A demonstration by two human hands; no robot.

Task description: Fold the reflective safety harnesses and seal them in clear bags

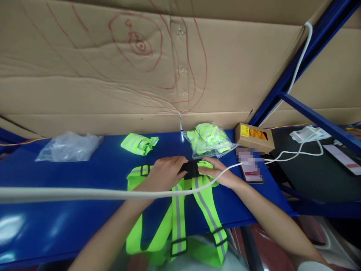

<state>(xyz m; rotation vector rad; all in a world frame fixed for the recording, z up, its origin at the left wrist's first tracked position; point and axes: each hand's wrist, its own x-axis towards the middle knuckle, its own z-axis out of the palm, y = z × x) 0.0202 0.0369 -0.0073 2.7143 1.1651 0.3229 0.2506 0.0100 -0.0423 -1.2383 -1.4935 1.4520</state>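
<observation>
A neon-green reflective strap vest (180,222) lies spread on the blue table (70,195), its straps hanging over the near edge. My left hand (165,173) and my right hand (216,172) both press on the vest's top, pinching a black patch (191,168) between them. Both hands have their fingers curled closed on the fabric. A white cable (113,194) runs across in front of my forearms.
A folded green vest (139,143) and a bagged vest (208,140) lie further back. Empty clear plastic bags (69,146) sit at left. A small cardboard box (255,137), a phone (251,169) and a white charger (308,133) are at right. A cardboard wall (141,67) stands behind.
</observation>
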